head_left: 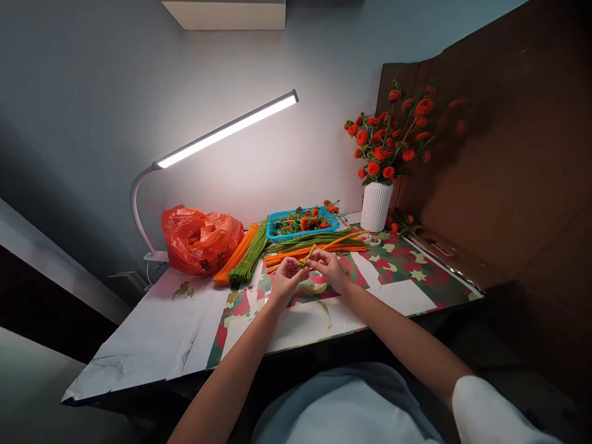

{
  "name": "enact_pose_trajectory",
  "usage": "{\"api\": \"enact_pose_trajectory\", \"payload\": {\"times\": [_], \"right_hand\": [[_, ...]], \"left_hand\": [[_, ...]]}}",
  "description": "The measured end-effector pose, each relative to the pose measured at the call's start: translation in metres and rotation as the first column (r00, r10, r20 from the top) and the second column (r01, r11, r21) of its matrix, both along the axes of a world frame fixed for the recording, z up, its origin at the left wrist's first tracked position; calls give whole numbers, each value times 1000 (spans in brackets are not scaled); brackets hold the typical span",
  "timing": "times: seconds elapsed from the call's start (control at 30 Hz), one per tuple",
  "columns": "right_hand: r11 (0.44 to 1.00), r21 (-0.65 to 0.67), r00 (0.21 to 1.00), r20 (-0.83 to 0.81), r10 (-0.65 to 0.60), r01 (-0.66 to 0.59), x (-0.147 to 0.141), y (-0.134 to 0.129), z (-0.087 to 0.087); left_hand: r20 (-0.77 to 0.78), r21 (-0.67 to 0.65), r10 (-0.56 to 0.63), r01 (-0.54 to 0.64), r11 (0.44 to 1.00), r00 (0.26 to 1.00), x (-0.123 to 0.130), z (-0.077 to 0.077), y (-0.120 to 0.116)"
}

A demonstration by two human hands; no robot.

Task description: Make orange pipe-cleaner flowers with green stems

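Above the middle of the table, my left hand [287, 279] and my right hand [329, 269] come close together with fingers pinched. Between their fingertips they hold a small twisted green pipe cleaner [303, 263], one end of which sticks up and to the right. Its exact shape is too small to make out. Just behind my hands lie loose orange pipe cleaners [345, 249] and green pipe cleaners [300, 241]. Further left are a thick orange bundle [237, 254] and a green bundle [250, 256], side by side.
A blue basket [272, 237] holds orange flowers with green stems. At the back right stands a white ribbed vase [377, 206] of similar flowers, near rolls of tape [374, 241]. On the left are an orange plastic bag [200, 239] and a lit lamp [229, 131]. Brown cardboard [509, 154] borders the right.
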State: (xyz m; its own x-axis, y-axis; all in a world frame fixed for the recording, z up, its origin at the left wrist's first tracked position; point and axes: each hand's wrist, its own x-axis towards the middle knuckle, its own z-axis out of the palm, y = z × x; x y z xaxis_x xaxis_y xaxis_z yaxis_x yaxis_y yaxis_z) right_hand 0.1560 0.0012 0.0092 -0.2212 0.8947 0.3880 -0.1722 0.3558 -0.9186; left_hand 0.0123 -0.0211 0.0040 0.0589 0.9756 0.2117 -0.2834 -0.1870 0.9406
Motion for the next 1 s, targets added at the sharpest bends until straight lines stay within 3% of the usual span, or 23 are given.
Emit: {"api": "enact_pose_trajectory", "payload": {"times": [0.3, 0.53, 0.67, 0.73, 0.87, 1.0], "right_hand": [[992, 109, 997, 56, 52, -58, 0, 0, -1], [927, 347, 955, 202, -219, 139, 3, -4, 2], [878, 263, 891, 113, -440, 400, -7, -12, -1], [852, 224, 864, 69, -498, 473, -12, -15, -3], [833, 225, 851, 31, -524, 505, -16, -16, -6], [822, 354, 873, 32, -487, 446, -13, -15, -7]], "left_hand": [[184, -73, -81, 96, 993, 980, -4, -1, 2], [126, -91, -80, 92, 992, 989, -5, -1, 1], [106, -106, -27, 38, 994, 994, -4, -1, 3], [101, -108, -15, 26, 994, 995, -3, -1, 3], [101, -112, -10, 21, 993, 995, -1, 0, 1], [96, -118, -5, 17, 993, 995, 0, 1, 0]]}}
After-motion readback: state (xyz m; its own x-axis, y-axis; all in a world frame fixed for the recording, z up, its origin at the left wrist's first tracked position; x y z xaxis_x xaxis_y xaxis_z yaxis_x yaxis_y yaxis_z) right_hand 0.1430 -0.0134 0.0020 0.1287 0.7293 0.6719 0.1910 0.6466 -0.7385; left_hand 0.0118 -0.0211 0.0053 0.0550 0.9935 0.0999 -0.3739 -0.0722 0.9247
